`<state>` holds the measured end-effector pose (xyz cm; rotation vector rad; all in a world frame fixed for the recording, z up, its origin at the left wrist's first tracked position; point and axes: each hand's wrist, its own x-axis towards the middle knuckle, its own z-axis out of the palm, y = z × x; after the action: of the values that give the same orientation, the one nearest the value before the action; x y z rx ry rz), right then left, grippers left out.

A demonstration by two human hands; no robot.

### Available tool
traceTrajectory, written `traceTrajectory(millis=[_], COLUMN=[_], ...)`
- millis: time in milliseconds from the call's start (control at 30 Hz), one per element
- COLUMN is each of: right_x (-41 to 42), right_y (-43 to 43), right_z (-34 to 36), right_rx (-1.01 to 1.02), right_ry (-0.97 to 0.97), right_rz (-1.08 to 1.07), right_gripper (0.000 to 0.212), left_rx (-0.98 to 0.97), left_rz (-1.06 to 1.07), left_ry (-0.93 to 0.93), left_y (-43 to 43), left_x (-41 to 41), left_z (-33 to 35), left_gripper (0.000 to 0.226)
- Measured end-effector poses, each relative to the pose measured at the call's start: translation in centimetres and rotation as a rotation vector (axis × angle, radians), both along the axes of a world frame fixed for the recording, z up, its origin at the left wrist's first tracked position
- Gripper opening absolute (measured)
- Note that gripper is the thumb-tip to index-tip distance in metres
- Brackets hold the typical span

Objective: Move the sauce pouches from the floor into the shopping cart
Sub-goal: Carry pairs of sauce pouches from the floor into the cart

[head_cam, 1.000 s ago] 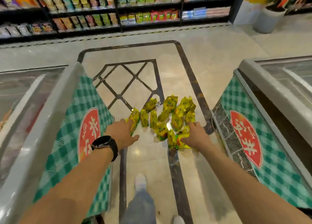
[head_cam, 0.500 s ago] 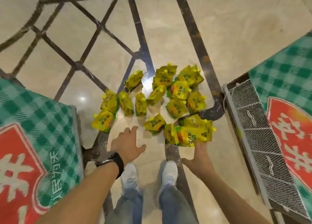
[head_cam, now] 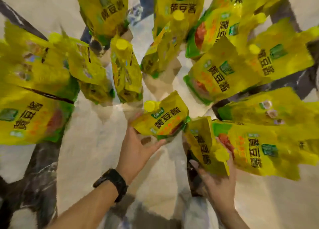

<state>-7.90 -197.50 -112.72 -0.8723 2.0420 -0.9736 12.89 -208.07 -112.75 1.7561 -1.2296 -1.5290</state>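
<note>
As far as the head view shows, the task is only at its start: no pouch has reached the shopping cart, which is not in view at all. Many yellow sauce pouches (head_cam: 222, 80) lie spread on the floor (head_cam: 96, 142), some flat, some leaning on each other. The left hand (head_cam: 138, 147) has its grip closed around one pouch (head_cam: 164, 120) in the middle, with the thumb at the lower edge and the fingers behind it; whether it is already off the floor, I cannot tell. The right hand (head_cam: 219, 180) pinches a second pouch (head_cam: 205, 145) held on edge, thumb on one side and fingers on the other. This one touches a flat pouch (head_cam: 255, 147) just beside it. So two are in hand and, in my judgement, more than ten are left to collect. Dark inlay lines (head_cam: 43, 159) cross the pale floor, and a black watch (head_cam: 112, 182) sits on the left wrist. Nothing blocks the hands, but the pouches lie close together, so neighbours could be dragged along.
</note>
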Motion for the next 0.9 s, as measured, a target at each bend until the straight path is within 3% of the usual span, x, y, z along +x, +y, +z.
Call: traceTrajectory(millis=[167, 300, 400, 467, 667, 767, 900], right_x=[2.2, 0.5, -2.5, -3.3, -0.1, -2.4, -4.0], right_y=[-2.0, -2.6, -4.1, -5.2, -9.0, -9.5, -8.3], right_z=[-1.5, 0.0, 2.0, 2.9, 1.3, 3.1, 10.5], right_rx=[-0.054, -0.052, -0.029, -0.025, 0.077, 0.171, 0.226], right_ry=[0.090, 0.029, -0.081, -0.042, 0.000, -0.218, -0.567], right_rz=[-0.060, -0.097, -0.094, 0.028, 0.236, 0.164, 0.126], right_gripper=[0.075, 0.055, 0.042, 0.036, 0.064, 0.054, 0.053], left_rx=[-0.126, -0.136, -0.118, -0.060, -0.008, 0.056, 0.228], left_rz=[0.066, 0.070, -0.032, -0.114, -0.158, -0.097, -0.084], left_ry=[0.035, 0.033, 0.050, 0.093, 0.033, 0.105, 0.203], left_y=[-1.7, -3.5, -5.7, -6.5, -4.2, -4.7, -3.5], left_x=[-2.9, -2.1, 0.2, 2.2, 1.8, 1.9, 4.0], left_z=[-1.3, -1.6, -0.7, -0.7, -1.0, 1.6, 9.2], left_gripper=[0.073, 0.083, 0.084, 0.084, 0.090, 0.078, 0.064])
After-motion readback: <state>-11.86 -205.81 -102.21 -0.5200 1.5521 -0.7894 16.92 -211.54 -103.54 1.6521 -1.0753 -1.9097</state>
